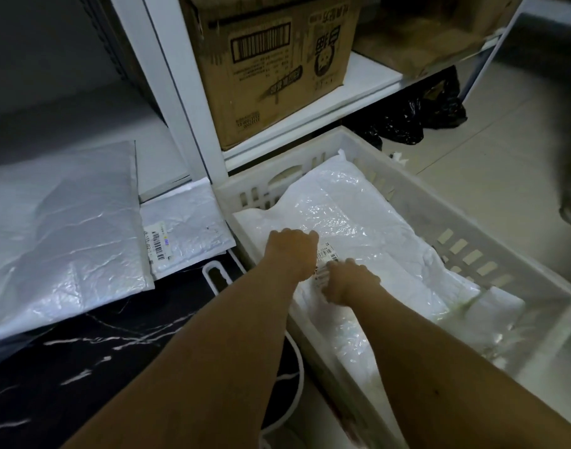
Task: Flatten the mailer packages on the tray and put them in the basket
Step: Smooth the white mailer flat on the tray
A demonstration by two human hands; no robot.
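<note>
A white metal shelving unit rises at twelve o'clock, bearing a printed cardboard box, with black plastic bags under its shelf at one o'clock and pale floor tiles toward three o'clock, dimly lit.

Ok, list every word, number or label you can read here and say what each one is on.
Cardboard box: large printed characters and a barcode, upside down; none can be read with certainty.
Mailer in the basket: a shipping label with barcodes between the hands; print too small.
Small bubble mailer on the left: barcode label; digits too blurred.
Large grey mailer: no text visible.
</note>
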